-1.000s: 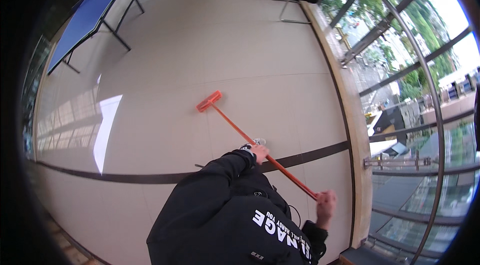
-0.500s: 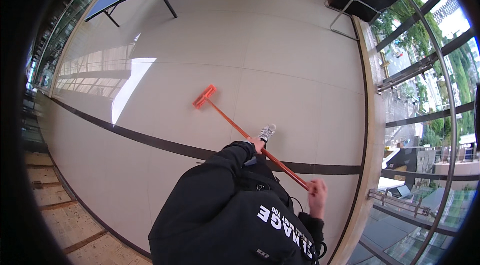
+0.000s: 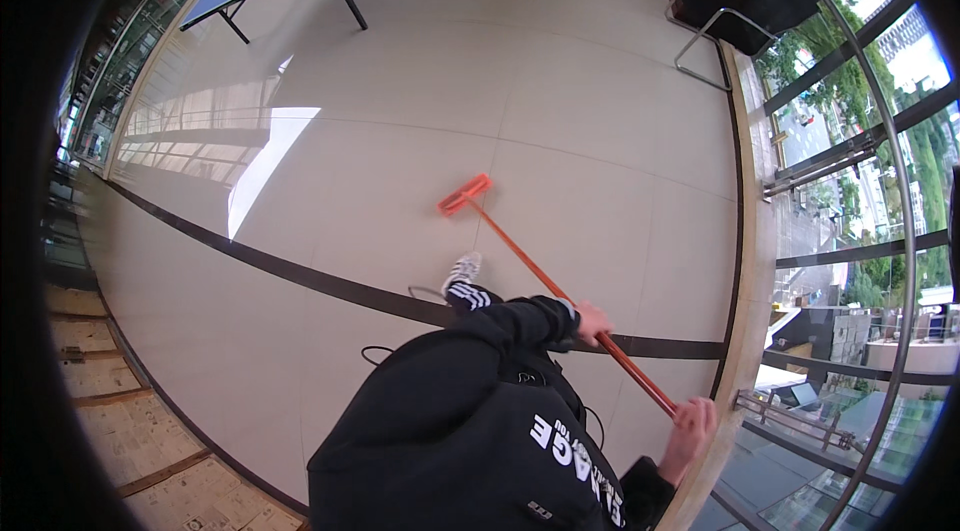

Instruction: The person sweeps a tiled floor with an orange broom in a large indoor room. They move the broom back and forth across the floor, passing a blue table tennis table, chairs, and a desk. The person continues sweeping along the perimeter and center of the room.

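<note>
Head view: both hands grip one orange-red floor tool, its long handle slanting from the right fingers past the left ones and out over the pale tiled floor. The left hand reaches across the body, its fingers wrapped closely round the shaft partway along. Behind and to the right of those fingers, the right hand is closed about the upper end, though blur hides just how its fingers lie.

Ahead and to the left of the left fingers, the tool's head appears to lie flat on the tiles; whether it presses hard, I cannot tell. A white shoe stands nearer, left of the left fingers and on the near side of that head. The dark floor stripe passes under the handle close by the left fingers, and a pale ledge runs well to their right.

The step in hand looks like a working stroke over the floor. I would judge the next move calls for the left fingers to guide the shaft and the right ones to steer its end, keeping the head level and clear of the shoe.
</note>
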A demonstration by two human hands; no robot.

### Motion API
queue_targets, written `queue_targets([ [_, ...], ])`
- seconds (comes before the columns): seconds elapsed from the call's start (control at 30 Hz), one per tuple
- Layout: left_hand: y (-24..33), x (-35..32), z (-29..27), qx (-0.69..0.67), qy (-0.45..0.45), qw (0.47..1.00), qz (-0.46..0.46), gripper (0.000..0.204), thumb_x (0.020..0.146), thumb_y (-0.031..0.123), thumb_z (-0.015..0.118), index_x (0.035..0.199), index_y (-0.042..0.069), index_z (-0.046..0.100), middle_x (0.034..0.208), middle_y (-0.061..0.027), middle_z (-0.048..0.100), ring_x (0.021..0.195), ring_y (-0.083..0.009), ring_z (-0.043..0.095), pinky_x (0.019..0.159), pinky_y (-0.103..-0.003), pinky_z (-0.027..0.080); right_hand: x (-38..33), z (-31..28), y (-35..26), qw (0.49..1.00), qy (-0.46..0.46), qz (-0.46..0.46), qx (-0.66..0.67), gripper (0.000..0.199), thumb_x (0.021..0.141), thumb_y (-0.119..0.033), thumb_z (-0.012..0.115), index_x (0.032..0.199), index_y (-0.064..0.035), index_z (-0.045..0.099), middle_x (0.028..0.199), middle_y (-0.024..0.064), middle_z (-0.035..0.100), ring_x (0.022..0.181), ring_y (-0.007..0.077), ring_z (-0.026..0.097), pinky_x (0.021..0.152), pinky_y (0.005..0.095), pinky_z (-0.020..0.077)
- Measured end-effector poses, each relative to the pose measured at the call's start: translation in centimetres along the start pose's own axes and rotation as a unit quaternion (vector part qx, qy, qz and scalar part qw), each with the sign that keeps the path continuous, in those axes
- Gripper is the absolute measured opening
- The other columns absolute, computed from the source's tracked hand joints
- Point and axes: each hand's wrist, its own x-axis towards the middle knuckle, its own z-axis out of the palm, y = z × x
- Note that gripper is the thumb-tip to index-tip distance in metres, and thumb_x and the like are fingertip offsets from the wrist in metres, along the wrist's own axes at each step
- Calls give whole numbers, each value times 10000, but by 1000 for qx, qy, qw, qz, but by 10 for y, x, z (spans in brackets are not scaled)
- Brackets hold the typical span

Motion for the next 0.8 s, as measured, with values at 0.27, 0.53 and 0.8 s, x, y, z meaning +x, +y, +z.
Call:
queue_targets([
  [0.27, 13, -9, -21, -50, 120, 990, 54, 177, 682, 147, 673, 799, 50, 582, 744, -136, 621, 754, -342, 603, 664, -451, 474, -5, 16, -12, 988, 135, -77, 10, 142, 938, -140, 470, 842, -44, 513, 512, -28, 299, 442, 52, 327, 473, 220, 357],
  [0.53, -180, -190, -70, 79, 185, 944, -261, 114, 660, 145, 661, 752, 97, 615, 769, -116, 617, 823, -309, 598, 690, -449, 459, 65, 231, 118, 989, -43, 137, 32, 72, 885, -54, 528, 839, -3, 550, 564, -5, 430, 504, 104, 440, 617, 256, 458],
  [0.8, -244, -311, -111, 50, 293, 874, -385, 331, 637, 176, 706, 900, 61, 542, 851, -164, 588, 874, -360, 560, 728, -484, 446, 68, 370, 137, 953, -215, 198, 75, 69, 893, -1, 481, 860, 31, 532, 509, -9, 379, 473, 117, 399, 671, 283, 436],
])
